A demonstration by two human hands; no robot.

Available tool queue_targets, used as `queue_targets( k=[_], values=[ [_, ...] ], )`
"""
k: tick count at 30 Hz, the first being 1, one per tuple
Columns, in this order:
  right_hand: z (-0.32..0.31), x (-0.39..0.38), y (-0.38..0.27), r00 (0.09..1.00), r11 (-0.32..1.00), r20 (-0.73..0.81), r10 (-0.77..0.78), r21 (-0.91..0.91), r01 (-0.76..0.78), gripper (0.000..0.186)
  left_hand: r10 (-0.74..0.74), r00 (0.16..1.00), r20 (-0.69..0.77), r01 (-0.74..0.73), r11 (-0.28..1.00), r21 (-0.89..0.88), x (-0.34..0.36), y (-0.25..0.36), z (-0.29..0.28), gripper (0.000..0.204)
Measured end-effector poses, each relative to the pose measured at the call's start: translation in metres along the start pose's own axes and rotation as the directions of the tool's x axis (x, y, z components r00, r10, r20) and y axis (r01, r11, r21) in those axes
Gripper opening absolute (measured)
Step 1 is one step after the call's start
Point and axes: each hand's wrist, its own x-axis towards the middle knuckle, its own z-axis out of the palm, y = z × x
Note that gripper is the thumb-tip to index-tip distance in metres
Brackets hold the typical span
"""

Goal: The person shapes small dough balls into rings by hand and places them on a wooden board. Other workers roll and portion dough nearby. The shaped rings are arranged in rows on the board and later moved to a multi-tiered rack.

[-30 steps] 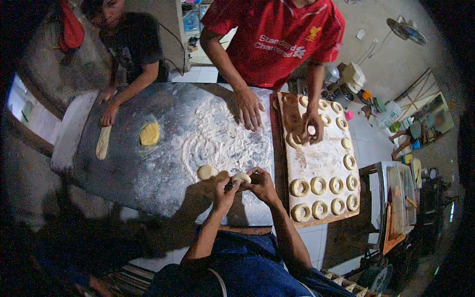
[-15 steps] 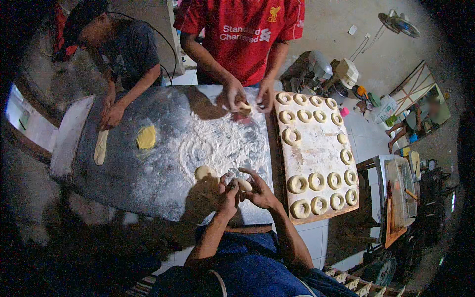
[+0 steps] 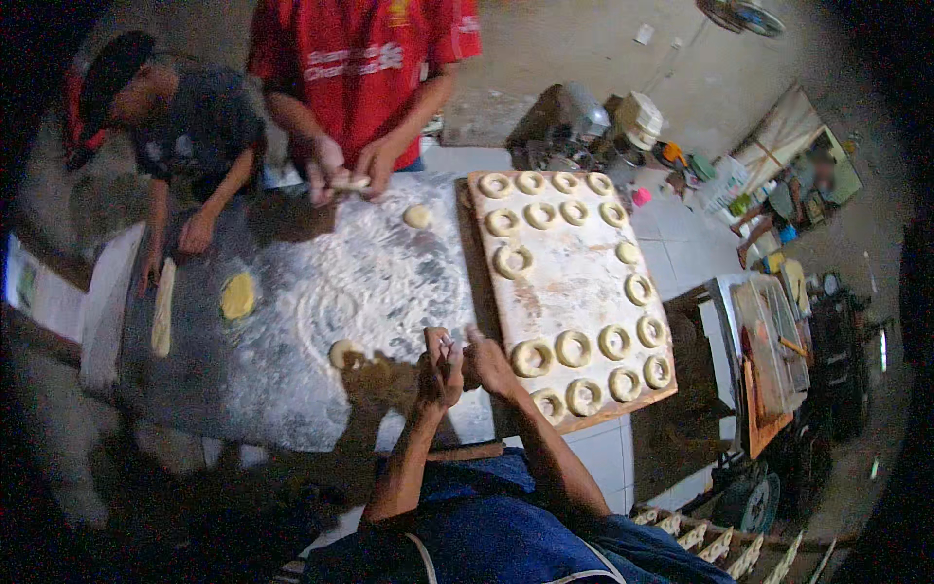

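Observation:
Over the near right edge of the floured table (image 3: pixel 292 409), my left hand (image 3: pixel 442 370) and my right hand (image 3: pixel 490 368) are close together, both with curled, floury fingers. A piece of dough seen between them a moment ago is now mostly hidden by the fingers. To the left of my hands lies a pale dough ball (image 3: pixel 344 353), partly in shadow. Just right of my right hand is a wooden board (image 3: pixel 574 297) with several dough rings (image 3: pixel 573 348) along its edges. One small dough round (image 3: pixel 628 253) without a visible hole sits among them.
Across the table, a person in a red shirt (image 3: pixel 360 78) handles dough (image 3: pixel 350 183). Another dough ball (image 3: pixel 417 216) lies nearby. At the left a second person (image 3: pixel 199 127) reaches toward a long dough strip (image 3: pixel 163 310); yellow dough (image 3: pixel 236 296) lies beside it. A glass case (image 3: pixel 769 331) stands right.
The view has swung right, so the board appears closer to my hands. My fingers have closed in around the dough. The person opposite has drawn their dough leftward, and a ball shows there.

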Motion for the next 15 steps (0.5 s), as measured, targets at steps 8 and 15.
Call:
queue_targets(
  k=[8, 15],
  values=[
    [-0.069, -0.002, -0.003, 0.936, 0.954, -0.198, 0.290, -0.024, -0.300, 0.074, -0.140, 0.989, -0.057, 0.125, 0.970, -0.209, 0.027, -0.029, 0.090, 0.038],
    [-0.132, -0.024, 0.010, 0.958, 0.995, -0.273, 0.083, -0.035, -0.096, 0.070, 0.044, 0.993, 0.107, 0.061, 0.583, -0.810, 0.037, -0.047, 0.159, 0.039]
  ],
)
